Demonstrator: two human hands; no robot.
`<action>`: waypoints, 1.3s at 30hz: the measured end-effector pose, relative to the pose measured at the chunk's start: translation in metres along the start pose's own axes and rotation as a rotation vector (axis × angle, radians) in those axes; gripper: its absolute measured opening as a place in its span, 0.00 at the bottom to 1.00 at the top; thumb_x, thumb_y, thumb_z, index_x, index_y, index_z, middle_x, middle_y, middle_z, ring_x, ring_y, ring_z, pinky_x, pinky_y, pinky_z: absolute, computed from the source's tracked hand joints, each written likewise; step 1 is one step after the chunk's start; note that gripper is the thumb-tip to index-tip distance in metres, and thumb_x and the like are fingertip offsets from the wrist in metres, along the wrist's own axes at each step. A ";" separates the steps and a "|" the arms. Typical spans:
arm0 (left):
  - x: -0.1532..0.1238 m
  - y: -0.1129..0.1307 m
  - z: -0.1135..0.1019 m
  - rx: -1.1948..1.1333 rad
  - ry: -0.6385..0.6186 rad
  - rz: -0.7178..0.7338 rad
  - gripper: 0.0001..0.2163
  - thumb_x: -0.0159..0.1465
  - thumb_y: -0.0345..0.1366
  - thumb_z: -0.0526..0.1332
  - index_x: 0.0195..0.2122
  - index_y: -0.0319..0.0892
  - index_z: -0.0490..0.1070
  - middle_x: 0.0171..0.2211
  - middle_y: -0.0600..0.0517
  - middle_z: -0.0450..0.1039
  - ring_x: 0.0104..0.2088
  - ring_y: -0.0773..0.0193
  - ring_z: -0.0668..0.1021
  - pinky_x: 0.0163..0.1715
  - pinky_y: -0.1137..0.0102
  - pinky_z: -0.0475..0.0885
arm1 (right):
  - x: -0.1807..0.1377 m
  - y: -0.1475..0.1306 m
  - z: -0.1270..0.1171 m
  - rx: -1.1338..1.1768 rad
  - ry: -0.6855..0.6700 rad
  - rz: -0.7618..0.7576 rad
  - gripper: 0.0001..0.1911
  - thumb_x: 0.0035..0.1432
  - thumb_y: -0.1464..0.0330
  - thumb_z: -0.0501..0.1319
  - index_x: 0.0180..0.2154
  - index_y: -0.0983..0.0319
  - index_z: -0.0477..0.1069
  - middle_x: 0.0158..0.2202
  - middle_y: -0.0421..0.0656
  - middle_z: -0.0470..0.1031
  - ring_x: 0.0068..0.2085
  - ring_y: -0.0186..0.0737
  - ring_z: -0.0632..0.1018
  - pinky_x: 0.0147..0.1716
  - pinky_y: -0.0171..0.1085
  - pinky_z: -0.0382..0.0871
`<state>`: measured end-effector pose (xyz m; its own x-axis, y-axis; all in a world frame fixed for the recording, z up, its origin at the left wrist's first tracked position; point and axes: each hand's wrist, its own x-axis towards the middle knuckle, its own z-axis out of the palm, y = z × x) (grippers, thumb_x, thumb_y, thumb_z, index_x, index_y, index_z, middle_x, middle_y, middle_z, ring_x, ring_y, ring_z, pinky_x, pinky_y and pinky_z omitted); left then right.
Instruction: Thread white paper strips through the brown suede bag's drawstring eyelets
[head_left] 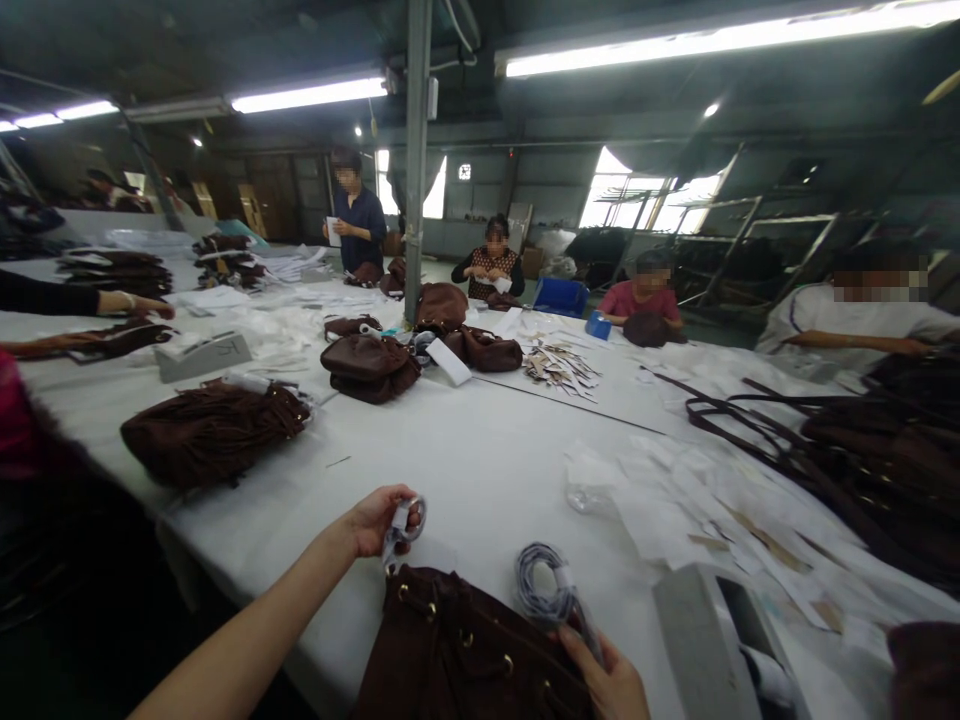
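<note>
A dark brown suede drawstring bag (457, 650) with brass eyelets lies at the near edge of the white table (480, 450). My left hand (379, 520) is above the bag's upper left corner, closed on a small pair of grey scissors (405, 525). My right hand (607, 675) is at the bag's right side and grips a coiled bundle of white-grey cord (544, 585).
A fringed brown bag (214, 430) lies to the left, more brown bags (371, 365) mid-table, long straps (787, 440) at right. Paper scraps (697, 500) and a grey box (720, 640) are near my right hand. Several people work around the table's far sides.
</note>
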<state>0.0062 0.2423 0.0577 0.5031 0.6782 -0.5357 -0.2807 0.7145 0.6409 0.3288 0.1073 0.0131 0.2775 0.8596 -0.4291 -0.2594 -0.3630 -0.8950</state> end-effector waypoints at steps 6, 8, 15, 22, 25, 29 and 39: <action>0.011 -0.004 0.001 0.061 -0.014 0.020 0.11 0.53 0.42 0.61 0.22 0.39 0.67 0.21 0.53 0.67 0.19 0.67 0.68 0.20 0.71 0.65 | 0.003 0.003 -0.001 -0.022 -0.018 -0.005 0.26 0.35 0.53 0.71 0.31 0.67 0.76 0.26 0.45 0.79 0.28 0.46 0.78 0.26 0.35 0.72; 0.014 -0.006 0.001 0.099 -0.010 0.027 0.13 0.54 0.45 0.61 0.23 0.39 0.67 0.21 0.53 0.66 0.18 0.68 0.68 0.19 0.72 0.64 | 0.002 0.002 0.000 -0.022 -0.013 -0.013 0.26 0.35 0.53 0.71 0.32 0.67 0.76 0.27 0.46 0.79 0.28 0.47 0.79 0.27 0.36 0.72; 0.011 -0.011 0.003 0.273 0.002 0.040 0.27 0.54 0.64 0.55 0.26 0.40 0.68 0.21 0.54 0.65 0.20 0.67 0.67 0.19 0.74 0.63 | -0.002 -0.002 0.002 -0.040 0.010 -0.008 0.26 0.34 0.52 0.71 0.31 0.67 0.76 0.25 0.45 0.79 0.28 0.46 0.78 0.26 0.35 0.72; 0.003 -0.006 0.009 0.571 0.268 0.187 0.33 0.52 0.68 0.52 0.28 0.36 0.71 0.25 0.47 0.71 0.23 0.63 0.70 0.21 0.71 0.63 | -0.012 -0.011 0.008 -0.012 -0.014 0.021 0.25 0.36 0.55 0.71 0.34 0.66 0.75 0.26 0.44 0.79 0.30 0.45 0.79 0.28 0.35 0.72; -0.016 0.001 0.017 0.686 0.451 0.403 0.27 0.55 0.60 0.56 0.34 0.37 0.72 0.33 0.46 0.74 0.34 0.56 0.73 0.31 0.68 0.67 | -0.012 -0.010 0.008 -0.001 0.009 0.012 0.26 0.34 0.55 0.72 0.34 0.66 0.75 0.25 0.43 0.79 0.30 0.46 0.79 0.27 0.35 0.72; -0.058 -0.012 0.051 0.817 0.487 0.625 0.23 0.60 0.53 0.56 0.49 0.41 0.69 0.47 0.46 0.72 0.46 0.54 0.73 0.46 0.65 0.67 | -0.011 -0.007 0.007 0.001 0.006 0.001 0.24 0.35 0.56 0.72 0.33 0.66 0.75 0.25 0.44 0.79 0.29 0.46 0.79 0.26 0.35 0.72; -0.073 -0.065 0.090 1.357 0.170 0.480 0.48 0.49 0.35 0.69 0.66 0.47 0.39 0.40 0.49 0.74 0.40 0.52 0.76 0.42 0.62 0.69 | -0.018 -0.001 0.012 -0.003 0.082 -0.099 0.19 0.40 0.58 0.69 0.30 0.67 0.75 0.23 0.43 0.77 0.23 0.40 0.75 0.22 0.34 0.69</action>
<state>0.0611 0.1307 0.1045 0.4571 0.8814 -0.1192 0.6334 -0.2284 0.7393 0.3126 0.0969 0.0231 0.3765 0.8590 -0.3470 -0.2244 -0.2789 -0.9338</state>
